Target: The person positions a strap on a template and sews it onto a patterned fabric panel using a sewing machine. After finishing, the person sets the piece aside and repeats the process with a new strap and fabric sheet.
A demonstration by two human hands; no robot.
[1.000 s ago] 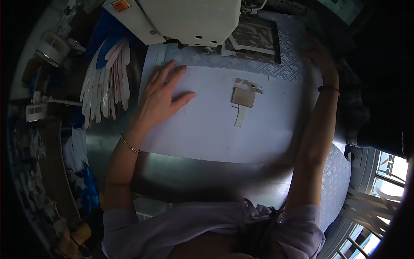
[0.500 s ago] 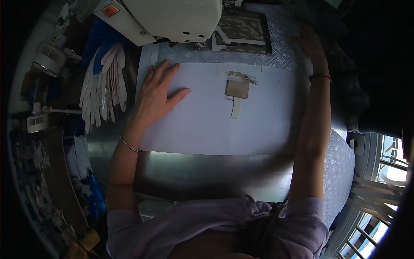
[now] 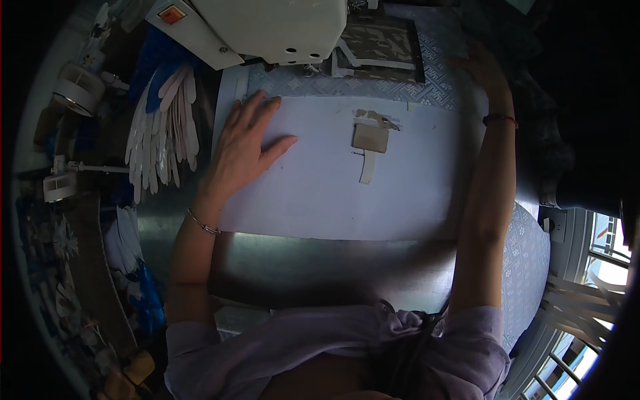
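Note:
My left hand [image 3: 245,145] lies on the left part of a large white sheet [image 3: 300,193], its fingers stretched out and the thumb spread away. Nothing is in it. My right hand [image 3: 488,72] reaches to the far right, by the edge of the grey patterned fabric [image 3: 437,87]. Its fingers are dim but look stretched out, with the thumb side pointing left. On the white sheet sits a small tan rectangular piece [image 3: 370,138], with a pale strip [image 3: 367,168] below it and torn brownish remnants [image 3: 375,119] above. Part of the patterned fabric runs beneath the sheet.
A white sewing machine head [image 3: 280,30] overhangs the far side. Beside it is a dark-edged panel [image 3: 380,43] with a mottled pattern and white strips. Several long pale strips [image 3: 162,137] hang at the left. A metal table edge [image 3: 333,260] shows near my body.
The whole view has shifted slightly to the right. Both hands keep nearly the same places on the sheet and fabric.

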